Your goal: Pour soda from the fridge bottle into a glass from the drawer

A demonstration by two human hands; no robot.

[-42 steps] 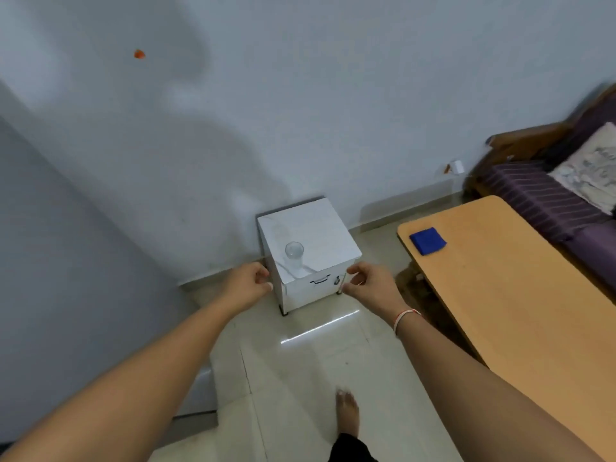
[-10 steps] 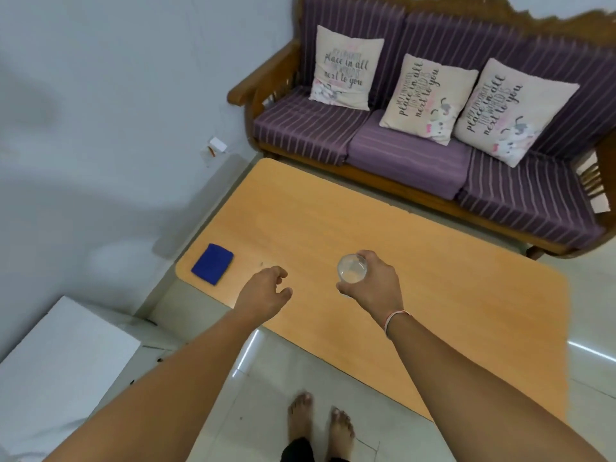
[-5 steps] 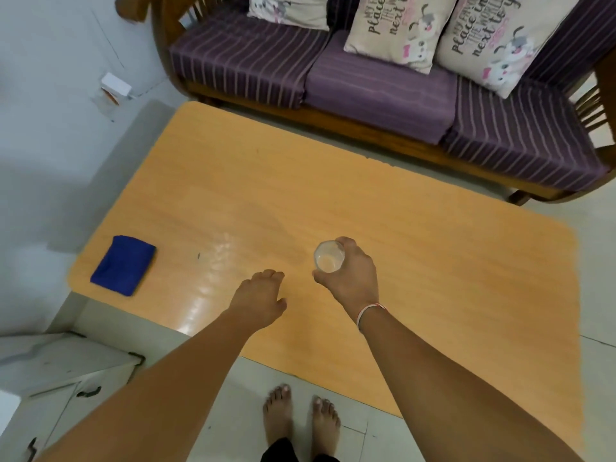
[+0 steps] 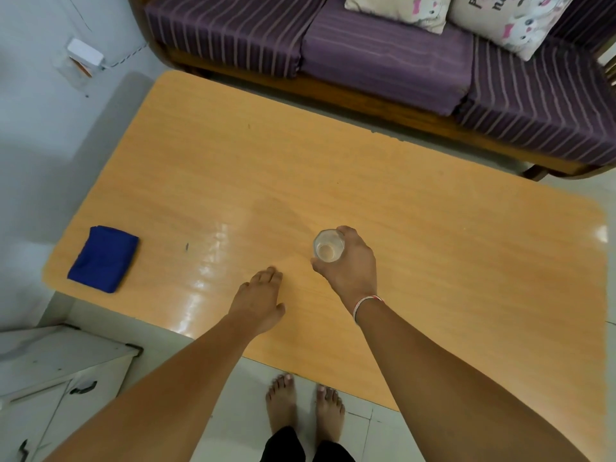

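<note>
A clear empty glass [image 4: 328,246] stands upright over the middle of the wooden table [image 4: 433,248], with my right hand [image 4: 350,265] wrapped around its side. Whether its base touches the tabletop I cannot tell. My left hand [image 4: 258,300] hovers palm down just left of it, fingers loosely together, holding nothing. No soda bottle or fridge is in view.
A folded blue cloth [image 4: 103,258] lies near the table's left front corner. A white drawer cabinet [image 4: 56,371] stands on the floor at the lower left. A purple striped sofa [image 4: 383,58] with cushions runs behind the table. My bare feet [image 4: 303,405] stand at the table's near edge.
I turned from the white cabinet to the table, carrying the glass in my right hand. In the last second both hands have lowered toward the tabletop.
</note>
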